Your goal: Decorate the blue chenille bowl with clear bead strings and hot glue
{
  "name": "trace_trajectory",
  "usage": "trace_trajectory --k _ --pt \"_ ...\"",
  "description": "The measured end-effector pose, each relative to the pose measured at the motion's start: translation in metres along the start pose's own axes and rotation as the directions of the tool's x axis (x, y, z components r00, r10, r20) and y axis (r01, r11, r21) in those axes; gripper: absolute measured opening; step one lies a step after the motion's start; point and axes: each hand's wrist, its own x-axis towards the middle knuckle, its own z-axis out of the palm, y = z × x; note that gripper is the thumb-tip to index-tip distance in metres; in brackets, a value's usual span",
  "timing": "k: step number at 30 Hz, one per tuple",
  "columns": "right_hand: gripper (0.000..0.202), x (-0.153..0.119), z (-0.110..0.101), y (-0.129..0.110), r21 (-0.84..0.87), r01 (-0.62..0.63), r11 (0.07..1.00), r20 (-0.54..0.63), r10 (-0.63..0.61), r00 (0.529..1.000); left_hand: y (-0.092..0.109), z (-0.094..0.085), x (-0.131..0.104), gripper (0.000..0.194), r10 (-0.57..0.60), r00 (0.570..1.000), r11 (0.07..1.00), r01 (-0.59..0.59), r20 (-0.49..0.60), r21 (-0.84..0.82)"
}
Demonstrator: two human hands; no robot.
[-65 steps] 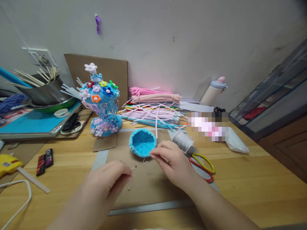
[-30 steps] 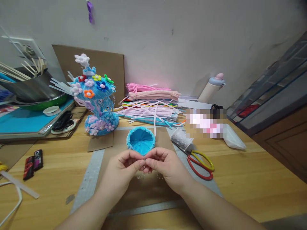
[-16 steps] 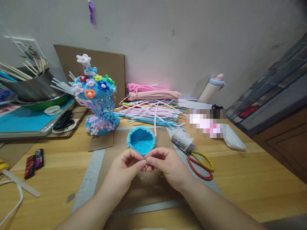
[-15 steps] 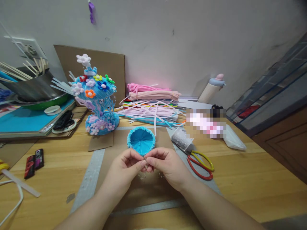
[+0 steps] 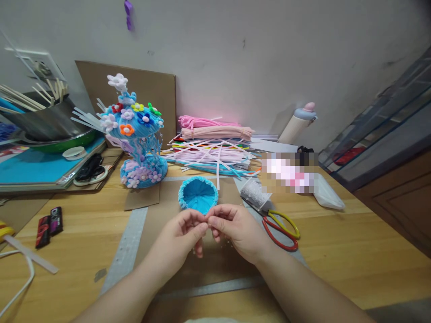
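Observation:
My left hand (image 5: 183, 235) and my right hand (image 5: 235, 231) meet fingertip to fingertip above a cardboard sheet, both closed in a pinch. Between them is a thin strand of tiny clear beads, mostly hidden by the fingers; pale specks of it show under my right hand. Just beyond the fingertips sits a blue fuzzy bowl (image 5: 198, 195), its hollow side facing me and its lower rim partly covered by the hands. To the right lie a spool of clear beaded strand (image 5: 256, 193) and scissors (image 5: 281, 231) with red and yellow handles.
Behind on the left stands a blue pipe-cleaner ornament (image 5: 133, 123) with colourful flowers. Bundles of pipe cleaners (image 5: 215, 148) lie along the wall, near a bottle (image 5: 298, 125). Black-and-white scissors (image 5: 90, 170), a pot of sticks (image 5: 43, 116) and a glue strip (image 5: 32, 253) are at left.
Both hands have shifted slightly, and the left lower fingers now extend downward. The clear beads that hung below the fingers are less visible. The bowl has stayed in place.

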Motion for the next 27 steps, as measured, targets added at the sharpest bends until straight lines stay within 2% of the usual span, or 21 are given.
trace_trajectory --k 3,7,10,13,17,27 --pt "0.022 0.003 -0.011 -0.008 0.101 0.045 0.994 -0.035 -0.041 0.999 0.002 0.001 -0.004 0.028 -0.121 0.987 0.991 0.114 0.109 0.065" --pt "0.023 0.008 -0.03 -0.02 0.194 0.071 0.978 -0.084 -0.056 0.995 0.006 0.001 -0.009 0.024 -0.259 0.94 0.946 0.293 0.22 -0.136" --pt "0.023 0.013 -0.042 -0.026 0.237 0.107 0.966 -0.145 -0.074 0.987 0.007 -0.001 -0.011 0.02 -0.295 0.904 0.9 0.372 0.311 -0.228" --pt "0.024 0.017 -0.051 -0.029 0.264 0.136 0.955 -0.197 -0.085 0.977 0.007 -0.003 -0.011 0.021 -0.292 0.886 0.878 0.398 0.36 -0.267" --pt "0.025 0.02 -0.055 -0.029 0.276 0.141 0.951 -0.223 -0.079 0.972 0.008 -0.003 -0.011 0.021 -0.318 0.874 0.846 0.436 0.367 -0.306" --pt "0.027 0.023 -0.06 -0.029 0.271 0.159 0.949 -0.252 -0.089 0.964 0.01 -0.008 -0.014 0.024 -0.282 0.883 0.804 0.431 0.375 -0.41"
